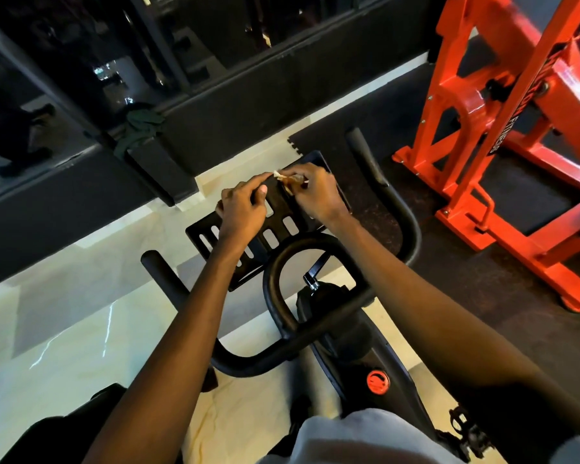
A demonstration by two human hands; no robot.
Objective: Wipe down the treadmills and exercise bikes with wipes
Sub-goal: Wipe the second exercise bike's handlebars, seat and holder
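The job looks to be in its early or middle part, with one exercise bike [365, 349] under attention and only its top end being worked.

Both hands are close together at about twelve o'clock from the handlebar [269, 283] loop, over the slotted black tray [278, 199] at the front of the bike. The right hand [315, 194] pinches a small crumpled wipe [287, 178] between thumb and fingertips, low against the tray's far part. The left hand [243, 204] lies at nine o'clock from it, forefinger stretched out so its tip meets the pale corner of the wipe. Its other fingers are curled at the tray's edge, but I cannot tell whether they grip it.

The wipe looks browned and wadded, so it has probably taken up some dirt already. Whether that came from this tray or from elsewhere cannot be read here. Nothing shows the handlebar, the red knob [378, 382] at six o'clock or the frame as cleaned or not, since dark surfaces give no sign either way. I would count them as still to do.

No treadmill is in view, so that half of the task cannot be judged. The orange machine [462, 105] at two o'clock stands well apart on the dark mat [412, 182], and a green cloth [141, 128] hangs at ten o'clock.
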